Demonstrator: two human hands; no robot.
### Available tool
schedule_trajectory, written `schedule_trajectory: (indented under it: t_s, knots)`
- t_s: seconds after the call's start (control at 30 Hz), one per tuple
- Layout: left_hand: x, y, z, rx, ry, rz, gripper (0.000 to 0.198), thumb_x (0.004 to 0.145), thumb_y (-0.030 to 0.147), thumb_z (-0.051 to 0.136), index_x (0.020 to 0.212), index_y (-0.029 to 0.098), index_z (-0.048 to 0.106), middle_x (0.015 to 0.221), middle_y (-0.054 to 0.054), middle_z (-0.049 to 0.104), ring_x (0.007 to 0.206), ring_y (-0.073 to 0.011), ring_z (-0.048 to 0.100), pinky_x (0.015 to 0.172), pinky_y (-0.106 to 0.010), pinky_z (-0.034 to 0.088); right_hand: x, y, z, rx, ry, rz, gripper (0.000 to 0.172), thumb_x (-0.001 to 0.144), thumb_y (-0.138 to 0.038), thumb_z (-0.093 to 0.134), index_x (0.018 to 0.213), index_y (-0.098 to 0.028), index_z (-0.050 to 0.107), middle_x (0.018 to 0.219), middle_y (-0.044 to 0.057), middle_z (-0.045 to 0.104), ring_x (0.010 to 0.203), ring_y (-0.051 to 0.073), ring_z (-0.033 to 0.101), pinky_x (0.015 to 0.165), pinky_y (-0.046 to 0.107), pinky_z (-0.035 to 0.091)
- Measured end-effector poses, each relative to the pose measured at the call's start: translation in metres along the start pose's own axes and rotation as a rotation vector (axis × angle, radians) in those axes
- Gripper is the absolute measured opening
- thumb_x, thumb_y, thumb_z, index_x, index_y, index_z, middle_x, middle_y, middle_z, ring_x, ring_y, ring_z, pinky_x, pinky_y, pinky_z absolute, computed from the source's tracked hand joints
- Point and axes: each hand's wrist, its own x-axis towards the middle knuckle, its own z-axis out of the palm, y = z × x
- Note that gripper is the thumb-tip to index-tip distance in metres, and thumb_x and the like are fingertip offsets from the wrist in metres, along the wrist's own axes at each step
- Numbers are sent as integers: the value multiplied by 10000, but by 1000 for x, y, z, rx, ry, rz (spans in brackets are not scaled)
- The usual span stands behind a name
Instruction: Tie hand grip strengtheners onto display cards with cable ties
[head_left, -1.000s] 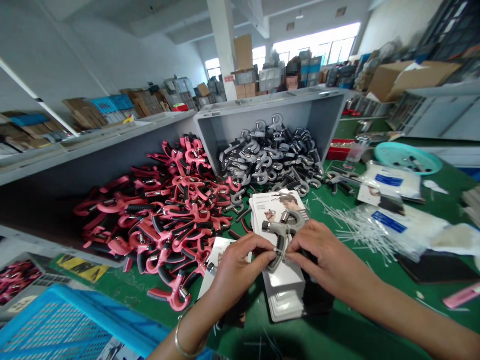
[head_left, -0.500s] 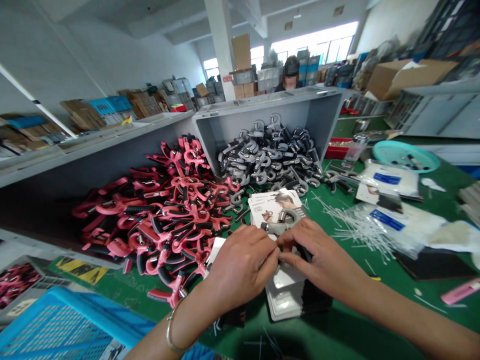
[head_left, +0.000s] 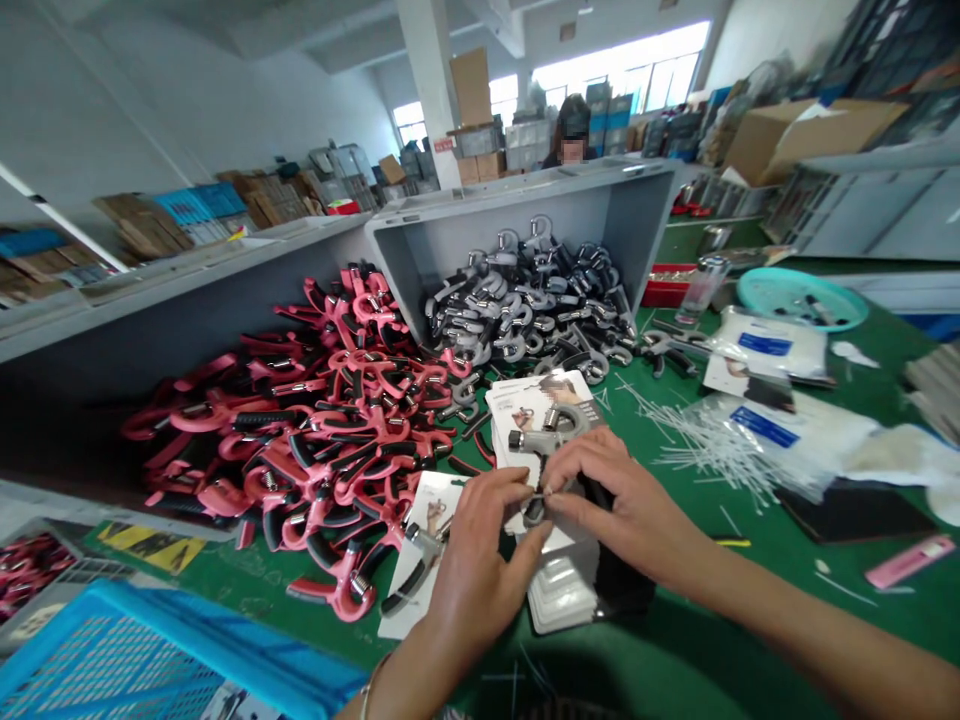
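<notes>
A grey hand grip strengthener (head_left: 568,428) with a coil spring lies on a stack of printed cards (head_left: 517,398) in front of me. My left hand (head_left: 487,545) is closed around the lower end of one of its handles, thumb and fingers on either side. The fingertips of my right hand (head_left: 600,490) pinch a thin strip at that handle, apparently a cable tie, mostly hidden by the fingers. Under my left wrist, another card (head_left: 401,605) carries a second grey hand grip (head_left: 411,580). Clear plastic-looking packs (head_left: 559,590) lie below my right hand.
Pink hand grips (head_left: 337,400) spill from a grey crate on the left; grey ones (head_left: 525,300) fill another crate behind. Loose white cable ties (head_left: 712,440) and bagged ones (head_left: 795,430) lie right. A blue basket (head_left: 150,640) stands front left. A person (head_left: 574,135) is beyond the crates.
My left hand has turned and its fingers have opened out slightly, uncovering the handle end. The card with the second grey hand grip now shows more fully. The view has shifted a little.
</notes>
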Motion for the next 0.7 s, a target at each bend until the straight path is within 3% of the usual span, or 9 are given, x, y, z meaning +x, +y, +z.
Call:
schedule_trajectory:
  t_s: [0.17, 0.23, 0.33, 0.37, 0.47, 0.5, 0.57, 0.7]
  knots:
    - [0, -14, -2, 2, 69, 42, 203, 903, 164, 622, 1099, 209, 600, 1162, -92, 647, 1121, -224, 582, 976, -438, 461, -6, -1, -5, 15, 43, -26, 103, 939, -219, 601, 849, -259, 630, 1060, 8, 668, 1088, 223, 548, 965, 422, 395]
    - [0, -18, -11, -34, 50, 8, 187, 905, 166, 619, 1087, 208, 607, 1155, -90, 653, 1121, -224, 587, 982, -438, 459, -28, 13, -16, -56, 105, -4, 86, 943, -242, 587, 880, -279, 632, 1084, 15, 674, 1131, 244, 546, 992, 452, 387]
    - [-2, -24, -29, -178, -46, -133, 157, 925, 211, 601, 1080, 215, 619, 1204, -92, 643, 1157, -229, 586, 1012, -436, 448, -87, 61, -36, -271, 209, 115, 120, 933, -301, 593, 1047, -309, 628, 1217, 54, 652, 1195, 291, 540, 1034, 517, 359]
    - [-1, -26, -34, -246, -78, -195, 151, 937, 241, 585, 1081, 215, 622, 1226, -95, 636, 1169, -232, 585, 1017, -431, 450, -111, 82, -41, -337, 137, 147, 247, 897, -360, 644, 1138, -312, 613, 1260, 80, 637, 1202, 316, 541, 1028, 534, 370]
    - [9, -29, -35, -404, -88, -345, 254, 947, 346, 567, 1162, 215, 598, 1275, -103, 614, 1183, -244, 585, 1012, -418, 461, -176, 141, -43, -566, -75, 275, 929, 661, -644, 776, 1438, -247, 457, 1393, 214, 538, 1235, 463, 500, 932, 635, 414]
    - [14, -29, -31, -424, -74, -379, 327, 933, 375, 586, 1219, 217, 572, 1291, -105, 606, 1188, -250, 583, 1016, -422, 459, -189, 155, -41, -621, -143, 286, 1037, 611, -703, 767, 1472, -233, 430, 1411, 239, 514, 1240, 497, 488, 922, 667, 406]
    - [24, -30, -18, -421, -53, -413, 500, 885, 402, 647, 1329, 221, 506, 1352, -113, 565, 1238, -270, 552, 1056, -448, 427, -200, 172, -37, -650, -263, 283, 980, 662, -718, 709, 1472, -232, 451, 1386, 248, 528, 1186, 491, 535, 878, 664, 436]
    - [34, -31, 2, -429, -47, -369, 555, 879, 364, 646, 1387, 226, 471, 1455, -118, 469, 1359, -285, 445, 1144, -481, 327, -185, 171, -41, -442, -308, 357, 479, 883, -542, 549, 1219, -220, 662, 1129, 175, 675, 964, 336, 663, 823, 516, 538]
